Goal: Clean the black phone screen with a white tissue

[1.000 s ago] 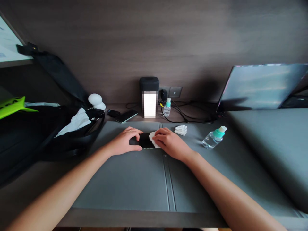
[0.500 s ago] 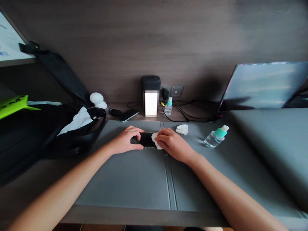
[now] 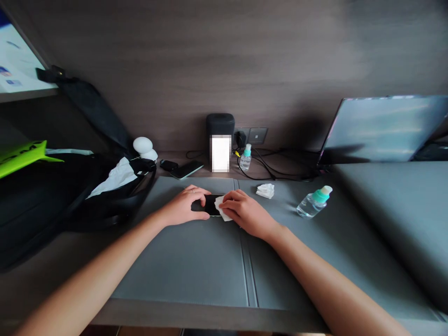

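A black phone (image 3: pixel 209 205) lies flat on the grey desk mat (image 3: pixel 196 261). My left hand (image 3: pixel 184 206) grips the phone's left end, thumb at its near edge and fingers over its far edge. Fingers of my right hand (image 3: pixel 245 212) press a small white wipe (image 3: pixel 220 208) onto the phone's right part. Most of the wipe is hidden under those fingers.
A crumpled white tissue (image 3: pixel 265 190) and a clear spray bottle with a teal cap (image 3: pixel 312 201) lie right of my hands. A second small bottle (image 3: pixel 246 157), a dark speaker (image 3: pixel 220 140), another phone (image 3: pixel 186 169) and cables sit at the back. A black bag (image 3: pixel 70 196) fills the left, a laptop (image 3: pixel 385 128) the right.
My right hand has slid the wipe a little leftward across the phone's screen, covering more of it. My left hand has stayed on the phone.
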Tool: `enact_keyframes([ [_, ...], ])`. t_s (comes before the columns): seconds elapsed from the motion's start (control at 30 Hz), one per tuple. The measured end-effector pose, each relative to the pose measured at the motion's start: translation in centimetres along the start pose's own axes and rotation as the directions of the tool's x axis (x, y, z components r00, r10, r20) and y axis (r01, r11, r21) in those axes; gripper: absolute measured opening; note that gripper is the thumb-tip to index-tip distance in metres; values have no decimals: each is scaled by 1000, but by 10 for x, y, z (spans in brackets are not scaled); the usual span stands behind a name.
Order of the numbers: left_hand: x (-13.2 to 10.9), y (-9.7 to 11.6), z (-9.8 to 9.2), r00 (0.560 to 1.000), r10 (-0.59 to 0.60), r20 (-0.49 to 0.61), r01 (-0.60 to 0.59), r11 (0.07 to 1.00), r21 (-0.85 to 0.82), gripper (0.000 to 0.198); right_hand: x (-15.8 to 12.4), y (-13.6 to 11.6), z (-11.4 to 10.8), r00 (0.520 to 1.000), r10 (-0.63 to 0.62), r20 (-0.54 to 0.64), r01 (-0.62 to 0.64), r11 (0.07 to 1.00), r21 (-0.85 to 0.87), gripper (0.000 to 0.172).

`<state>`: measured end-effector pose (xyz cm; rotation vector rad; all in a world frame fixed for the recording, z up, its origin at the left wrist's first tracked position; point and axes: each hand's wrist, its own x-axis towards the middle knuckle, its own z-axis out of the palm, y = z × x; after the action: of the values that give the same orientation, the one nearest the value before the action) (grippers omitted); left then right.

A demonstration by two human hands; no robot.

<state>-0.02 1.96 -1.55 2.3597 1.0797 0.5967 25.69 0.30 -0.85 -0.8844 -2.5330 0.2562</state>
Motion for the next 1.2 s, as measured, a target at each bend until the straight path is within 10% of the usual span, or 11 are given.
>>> enact_keyframes([
  [1.2, -1, -2, 0, 1000, 16, 0, -16, 999, 34, 22, -5, 10, -7, 999, 43, -14, -44, 999, -20, 21],
])
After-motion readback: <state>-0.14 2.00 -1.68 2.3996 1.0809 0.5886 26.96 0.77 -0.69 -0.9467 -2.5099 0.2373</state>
